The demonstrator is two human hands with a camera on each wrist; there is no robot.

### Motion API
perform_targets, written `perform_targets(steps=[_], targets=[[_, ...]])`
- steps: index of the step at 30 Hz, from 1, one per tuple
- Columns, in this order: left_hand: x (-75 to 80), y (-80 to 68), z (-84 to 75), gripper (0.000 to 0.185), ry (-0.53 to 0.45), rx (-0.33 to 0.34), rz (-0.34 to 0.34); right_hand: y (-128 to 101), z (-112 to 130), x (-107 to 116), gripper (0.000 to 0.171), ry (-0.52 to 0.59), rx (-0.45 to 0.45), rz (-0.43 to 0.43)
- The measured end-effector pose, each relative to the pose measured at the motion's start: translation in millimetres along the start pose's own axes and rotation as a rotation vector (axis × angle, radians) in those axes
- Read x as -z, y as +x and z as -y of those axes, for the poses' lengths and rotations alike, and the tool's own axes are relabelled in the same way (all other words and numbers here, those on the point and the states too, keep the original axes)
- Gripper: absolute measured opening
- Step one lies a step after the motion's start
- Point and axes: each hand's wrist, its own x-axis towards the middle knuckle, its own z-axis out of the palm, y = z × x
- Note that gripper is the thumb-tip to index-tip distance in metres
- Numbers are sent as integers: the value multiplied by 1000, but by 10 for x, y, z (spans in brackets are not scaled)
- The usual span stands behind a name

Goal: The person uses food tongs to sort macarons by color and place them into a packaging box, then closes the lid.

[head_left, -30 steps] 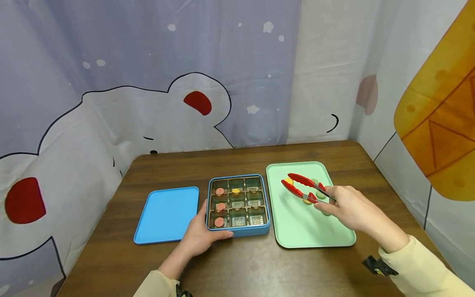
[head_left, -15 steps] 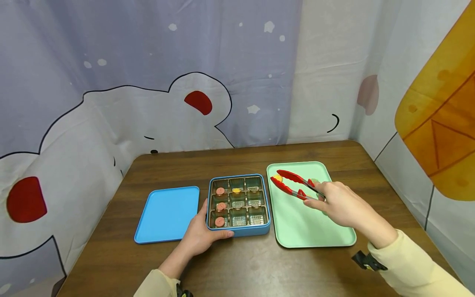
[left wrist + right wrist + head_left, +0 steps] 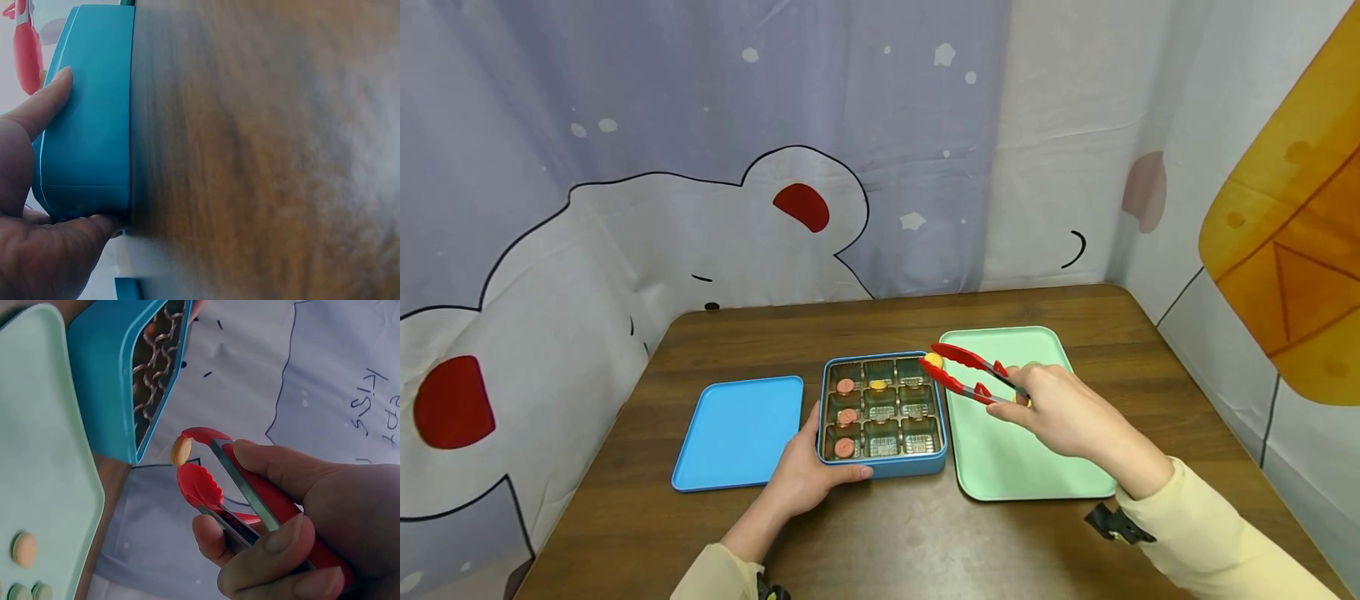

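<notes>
Right hand (image 3: 1060, 412), centre-right of frame, fingers curled round red tongs (image 3: 970, 377) pinching a yellow disc (image 3: 933, 361) over the blue tin's (image 3: 880, 467) upper-right compartment; left hand (image 3: 808, 475) grips the tin's near corner; carry step, lowering and release judged next.

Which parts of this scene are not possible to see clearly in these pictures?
- Head view: the right hand covers the pieces on the green tray.
- Head view: the tongs and the yellow piece hide the box's top-right compartment.
- Left wrist view: the left hand and the box wall hide the compartments; the table is blurred.
- Right wrist view: the tray is cut off by the edge.
</notes>
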Motion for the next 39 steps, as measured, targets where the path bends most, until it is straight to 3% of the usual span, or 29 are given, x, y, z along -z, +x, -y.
perform_targets(steps=[18,31,39], targets=[[9,4,-8,132,-1,19,-5,157,367,-210,39,24,65,46],[8,10,4,124,4,-8,11,175,443,-381,33,-10,85,66],[-1,10,-1,117,-12,11,26,197,436,-465,31,-31,100,61]])
